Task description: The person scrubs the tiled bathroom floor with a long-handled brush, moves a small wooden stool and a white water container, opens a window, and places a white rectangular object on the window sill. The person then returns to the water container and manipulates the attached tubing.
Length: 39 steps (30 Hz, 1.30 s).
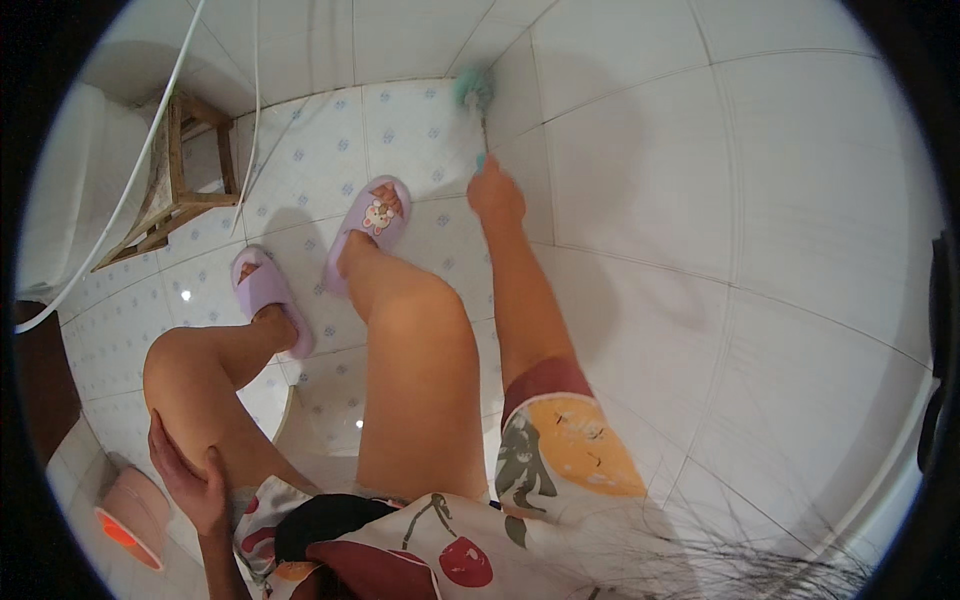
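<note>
My right hand (496, 192) is closed round the handle of a toilet brush (473, 92), my arm stretched far forward. Its round, blue-green bristle head touches the corner where the tiled floor meets the walls. Part of the pale handle shows between the head and my fist. My left hand (190, 478) lies against the outside of my bent left leg, fingers spread and holding nothing.
Lilac slippers are on my feet, the right slipper (372, 222) farther forward. A wooden stool (172, 190) stands at the far left, beside a white hose (150, 150). White tiled wall (640, 180) rises close on the right. A pink plastic container (135, 515) sits at the lower left.
</note>
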{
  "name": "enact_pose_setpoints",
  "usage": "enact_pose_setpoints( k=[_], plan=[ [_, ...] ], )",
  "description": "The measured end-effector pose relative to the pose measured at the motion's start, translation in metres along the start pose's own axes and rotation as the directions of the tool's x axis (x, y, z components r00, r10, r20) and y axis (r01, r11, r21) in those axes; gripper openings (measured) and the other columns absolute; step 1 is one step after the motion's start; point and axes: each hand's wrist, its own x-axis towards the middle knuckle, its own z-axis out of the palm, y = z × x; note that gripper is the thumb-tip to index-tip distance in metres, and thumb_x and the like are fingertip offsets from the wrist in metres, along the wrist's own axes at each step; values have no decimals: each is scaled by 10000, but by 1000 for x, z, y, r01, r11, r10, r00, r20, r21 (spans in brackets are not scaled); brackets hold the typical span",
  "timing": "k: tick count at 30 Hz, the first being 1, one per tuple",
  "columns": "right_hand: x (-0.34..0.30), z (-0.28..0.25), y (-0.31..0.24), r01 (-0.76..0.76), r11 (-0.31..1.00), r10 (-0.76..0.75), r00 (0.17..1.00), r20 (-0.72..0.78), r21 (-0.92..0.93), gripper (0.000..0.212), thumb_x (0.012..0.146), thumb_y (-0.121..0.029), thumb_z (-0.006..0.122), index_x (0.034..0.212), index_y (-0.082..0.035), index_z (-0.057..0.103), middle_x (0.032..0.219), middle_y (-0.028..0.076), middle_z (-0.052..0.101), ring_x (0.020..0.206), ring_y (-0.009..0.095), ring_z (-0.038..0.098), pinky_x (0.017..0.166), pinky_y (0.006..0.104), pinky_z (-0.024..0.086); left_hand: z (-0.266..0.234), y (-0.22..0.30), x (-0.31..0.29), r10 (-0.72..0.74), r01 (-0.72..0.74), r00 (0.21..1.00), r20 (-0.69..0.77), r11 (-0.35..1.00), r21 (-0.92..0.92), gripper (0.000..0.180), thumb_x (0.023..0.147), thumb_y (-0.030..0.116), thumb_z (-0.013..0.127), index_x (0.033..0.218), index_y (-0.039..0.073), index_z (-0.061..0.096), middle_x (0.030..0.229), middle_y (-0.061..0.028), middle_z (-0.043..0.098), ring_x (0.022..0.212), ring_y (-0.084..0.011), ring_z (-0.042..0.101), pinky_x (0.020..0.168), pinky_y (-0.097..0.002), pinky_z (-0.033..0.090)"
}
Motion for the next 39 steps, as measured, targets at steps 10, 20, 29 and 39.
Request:
enact_pose_setpoints(
  k=[10, 20, 29, 39],
  plan=[
    [-320, 73, 172, -77, 984, 133, 919, 371, -162, 591, 832, -263, 480, 1359, -224, 215, 645, 154, 589, 586, 338, 578, 516, 464, 444, 2, -9, -1, -13, 13, 1000, 5, 999, -37, 670, 745, 216, 551, 1324, 18, 278, 1327, -166, 334, 1213, -321, 316, 1012, -396, 239],
    [-103, 55, 76, -71, 996, 80, 981, 175, -56, 523, 862, -262, 426, 1342, -196, 229, 888, 206, 607, 778, 360, 597, 644, 467, 455, 0, -6, 5, 15, -15, 1000, 24, 1000, -6, 681, 763, 272, 555, 1324, 11, 269, 1333, -179, 313, 1220, -327, 312, 1016, -397, 235],
    [-4, 21, 15, -74, 995, 79, 994, 73, -59, 490, 877, -256, 399, 1339, -201, 243, 948, 164, 605, 860, 336, 584, 696, 440, 453, -1, 2, 0, -25, 26, 1000, 15, 1000, -15, 702, 743, 274, 574, 1321, 11, 276, 1325, -183, 326, 1220, -329, 310, 1013, -395, 237],
    [-231, 46, 154, -114, 985, 140, 965, 223, -126, 545, 832, -260, 485, 1337, -213, 285, 813, 176, 614, 658, 362, 588, 580, 463, 453, -1, -10, 2, -54, 54, 998, 28, 999, 2, 679, 711, 145, 551, 1322, 20, 282, 1335, -173, 305, 1223, -316, 318, 1023, -391, 243]
  ],
)
